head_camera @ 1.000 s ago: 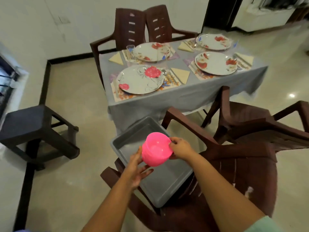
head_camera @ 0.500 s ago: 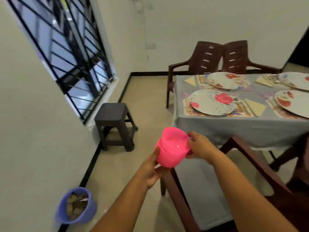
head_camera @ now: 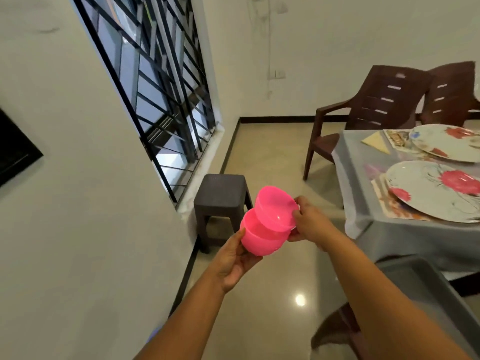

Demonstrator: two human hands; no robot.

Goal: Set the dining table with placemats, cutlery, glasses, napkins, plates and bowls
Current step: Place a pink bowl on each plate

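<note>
Two pink plastic bowls are held in front of me above the floor. My right hand [head_camera: 309, 224] pinches the rim of the upper pink bowl [head_camera: 275, 209], which is tilted and lifted partly out of the lower pink bowl [head_camera: 259, 239]. My left hand [head_camera: 233, 261] cups the lower bowl from below. At the right stands the dining table [head_camera: 363, 203] under a grey cloth, with floral plates, the near plate [head_camera: 436, 190] and a far plate [head_camera: 446, 142], on patterned placemats [head_camera: 389, 203], plus a folded yellow napkin [head_camera: 375, 142].
A dark stool [head_camera: 223, 189] stands by the barred window [head_camera: 155, 81] on the left wall. Brown plastic chairs [head_camera: 376, 105] sit behind the table. A grey tray [head_camera: 428, 289] lies on a chair at the lower right. Tiled floor stretches between wall and table.
The view has swung left and nearer the table's corner. My right hand has lifted the upper bowl partly out of the lower one, so the nested stack is now separating.
</note>
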